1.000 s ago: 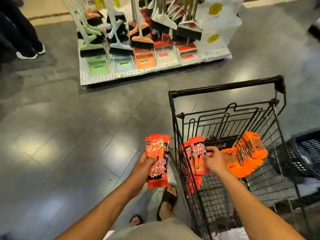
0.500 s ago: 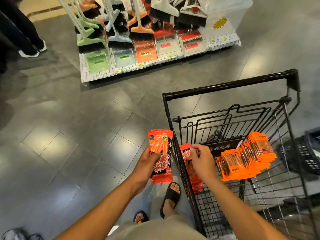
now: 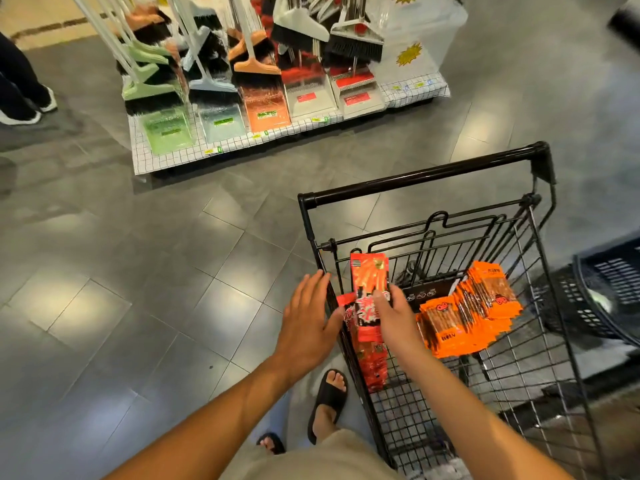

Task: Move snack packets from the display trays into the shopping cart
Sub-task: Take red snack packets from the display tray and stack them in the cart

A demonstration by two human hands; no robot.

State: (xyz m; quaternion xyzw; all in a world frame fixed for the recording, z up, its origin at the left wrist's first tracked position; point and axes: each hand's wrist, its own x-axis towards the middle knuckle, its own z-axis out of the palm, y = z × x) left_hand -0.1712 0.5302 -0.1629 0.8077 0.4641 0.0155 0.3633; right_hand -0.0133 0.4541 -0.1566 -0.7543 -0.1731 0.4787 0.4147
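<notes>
Right now your right hand (image 3: 393, 318) grips a small stack of red snack packets (image 3: 369, 282) over the shopping cart (image 3: 415, 177), close to its left wall. The packets face up toward you. Their long axis runs away from you, along that wall, and the free end points at the cart's far bar. Your thumb lies on the printed face and your fingers curl over the packets' right edge, holding the nearer half. That forearm comes in from the lower right, across the cart's near end.

Your left hand (image 3: 306, 320) holds nothing. It lies flat, palm down, fingers straight and close together, pointing away from you. It sits just outside the cart's left wall, and the thumb reaches toward the wires; whether it touches them you cannot tell.

Below the held stack, more red packets (image 3: 374, 367) lie along the left wall inside the cart. A fanned pile of orange packets (image 3: 467, 315) rests toward the right wall, apart from the red ones. Wire floor shows between the two piles and across the near end.

Beyond the cart stands a broom and dustpan display (image 3: 263, 84). A dark plastic basket (image 3: 609, 289) sits past the cart's right wall. Grey floor tiles (image 3: 138, 271) spread to your left.
</notes>
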